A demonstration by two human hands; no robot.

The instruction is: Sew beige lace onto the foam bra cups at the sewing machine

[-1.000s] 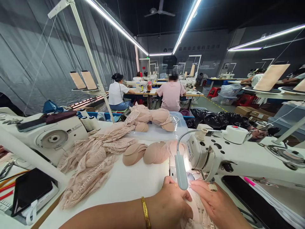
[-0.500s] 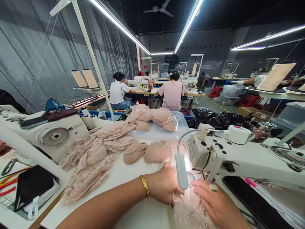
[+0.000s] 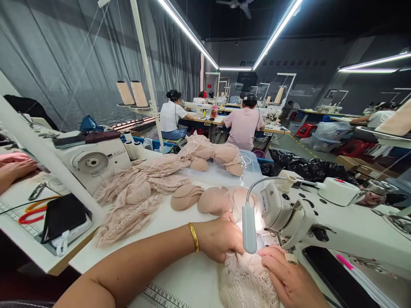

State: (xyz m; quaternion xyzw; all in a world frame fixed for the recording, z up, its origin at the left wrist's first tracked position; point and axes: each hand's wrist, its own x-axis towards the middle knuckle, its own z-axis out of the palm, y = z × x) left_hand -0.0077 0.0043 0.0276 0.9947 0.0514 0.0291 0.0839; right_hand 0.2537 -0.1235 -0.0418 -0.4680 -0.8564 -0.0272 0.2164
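My left hand (image 3: 220,238), with a gold bangle at the wrist, is closed on a pale pink lace piece (image 3: 245,280) right beside the needle area of the white sewing machine (image 3: 308,214). My right hand (image 3: 289,278) presses its fingers on the same lace just right of the needle. A small grey gooseneck lamp (image 3: 249,229) hangs in front of the needle and hides the fingertips of both hands. Behind my left hand lie stacks of beige foam cups (image 3: 199,199) on the white table (image 3: 170,231).
A heap of pink lace garments (image 3: 138,192) covers the table's left. A second sewing machine (image 3: 93,158), a black phone (image 3: 62,214) and scissors sit on the neighbouring table, where another person's hand (image 3: 14,169) rests. A clear bin (image 3: 224,171) holds more cups. Two seated workers sew further back.
My left hand has slid forward and right along the lace toward the needle. The view has shifted right and down, bringing a ruler strip and another person's hand into view.
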